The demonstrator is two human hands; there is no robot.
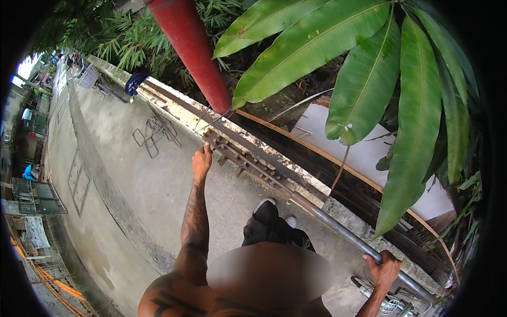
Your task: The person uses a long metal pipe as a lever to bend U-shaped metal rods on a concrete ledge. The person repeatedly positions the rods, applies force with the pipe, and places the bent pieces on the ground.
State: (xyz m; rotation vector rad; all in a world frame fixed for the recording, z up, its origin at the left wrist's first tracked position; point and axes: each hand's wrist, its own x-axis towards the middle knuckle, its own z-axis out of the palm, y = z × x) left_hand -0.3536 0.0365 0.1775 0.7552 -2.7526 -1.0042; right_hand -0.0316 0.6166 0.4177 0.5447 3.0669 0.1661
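Note:
My right hand (384, 268) is wrapped round a long grey metal pipe (346, 232), which slants along the top of a low wall. The pipe's far end meets a rusty brown steel bar with several short pegs (248, 164), fixed along the wall's near side. A thin rod (253, 168) lies among the pegs. At the far end of this pegged bar, my left hand (202, 158) is closed, its arm stretched forward. What its fingers grip is too small to make out.
A red post (195, 53) rises beside the low wall (174, 103), and large green leaves (364, 74) hang over the right side. Bent metal rods (156, 132) lie on the concrete ground. Dark blue cloth (135, 83) rests on the wall. A bicycle (383, 298) stands at lower right.

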